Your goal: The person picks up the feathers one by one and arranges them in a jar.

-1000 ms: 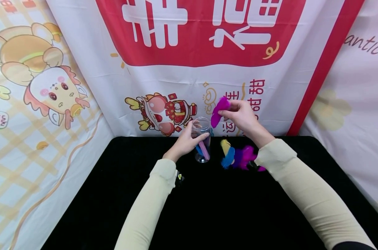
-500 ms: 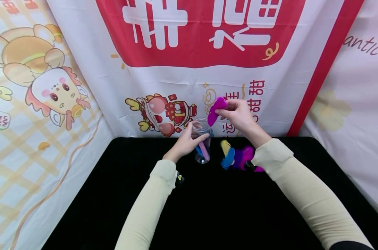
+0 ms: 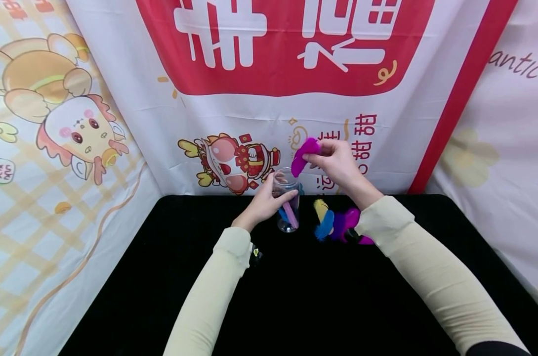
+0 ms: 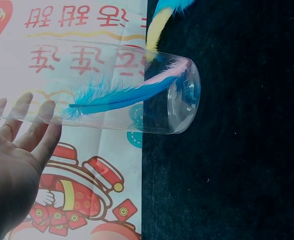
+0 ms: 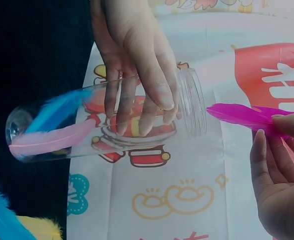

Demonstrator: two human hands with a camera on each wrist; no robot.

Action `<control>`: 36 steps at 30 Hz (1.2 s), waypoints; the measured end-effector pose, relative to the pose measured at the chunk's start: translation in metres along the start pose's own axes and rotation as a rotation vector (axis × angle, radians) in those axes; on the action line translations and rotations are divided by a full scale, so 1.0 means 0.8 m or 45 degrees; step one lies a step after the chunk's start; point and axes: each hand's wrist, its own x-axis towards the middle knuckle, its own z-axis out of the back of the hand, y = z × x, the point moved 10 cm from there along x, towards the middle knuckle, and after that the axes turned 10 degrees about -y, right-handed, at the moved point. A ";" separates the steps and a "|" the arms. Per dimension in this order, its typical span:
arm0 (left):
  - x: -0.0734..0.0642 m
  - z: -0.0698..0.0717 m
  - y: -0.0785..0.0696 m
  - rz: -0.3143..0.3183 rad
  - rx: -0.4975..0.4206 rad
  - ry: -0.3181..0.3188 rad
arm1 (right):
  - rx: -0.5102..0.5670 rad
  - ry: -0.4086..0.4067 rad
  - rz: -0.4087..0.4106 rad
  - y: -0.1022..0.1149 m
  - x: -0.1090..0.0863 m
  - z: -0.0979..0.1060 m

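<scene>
My left hand (image 3: 265, 201) grips a clear plastic jar (image 5: 151, 135), fingers and thumb wrapped round its upper part. Inside the jar lie a blue feather (image 4: 132, 97) and a pink feather (image 5: 52, 140), both down toward its base. A magenta feather (image 5: 241, 116) is pinched between the thumb and fingers of my right hand (image 3: 340, 163). In the right wrist view its tip points at the jar's open mouth and sits just outside the rim. The head view shows it above and slightly right of that mouth.
On the black table (image 3: 295, 296), right of the jar, lies a pile of loose feathers: yellow (image 3: 320, 208), blue (image 3: 324, 226), purple (image 3: 338, 225) and magenta (image 3: 352, 217). A printed white cloth (image 3: 260, 109) hangs behind the table.
My right hand has moved left with the magenta feather, bringing it closer to the jar's mouth. The left hand and the jar stay nearly still.
</scene>
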 end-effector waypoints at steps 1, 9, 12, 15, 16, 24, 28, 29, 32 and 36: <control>-0.001 0.000 0.000 -0.001 0.001 0.001 | -0.001 0.001 0.002 0.001 0.000 -0.001; 0.000 0.000 -0.002 -0.005 0.002 0.012 | -0.011 0.013 0.012 0.002 0.002 -0.009; 0.001 0.000 -0.002 -0.010 0.002 0.013 | -0.010 0.031 0.019 0.001 0.004 -0.014; 0.001 0.000 -0.004 -0.020 -0.002 0.011 | -0.030 0.047 0.038 0.001 0.005 -0.019; 0.001 0.000 -0.004 -0.022 -0.005 0.008 | -0.042 0.053 0.043 0.001 0.006 -0.021; 0.001 0.001 -0.001 -0.009 -0.021 0.005 | -0.102 0.086 -0.012 -0.012 0.008 -0.034; 0.001 0.001 0.000 -0.008 -0.017 0.011 | -0.111 0.099 -0.023 -0.015 0.007 -0.037; 0.001 0.001 -0.001 -0.009 -0.018 0.012 | -0.115 0.099 -0.021 -0.014 0.007 -0.037; 0.001 0.001 0.000 -0.006 -0.021 0.014 | -0.140 0.106 -0.016 -0.015 0.006 -0.039; 0.001 0.001 0.002 0.009 -0.034 0.020 | -0.188 0.140 -0.013 -0.017 0.004 -0.043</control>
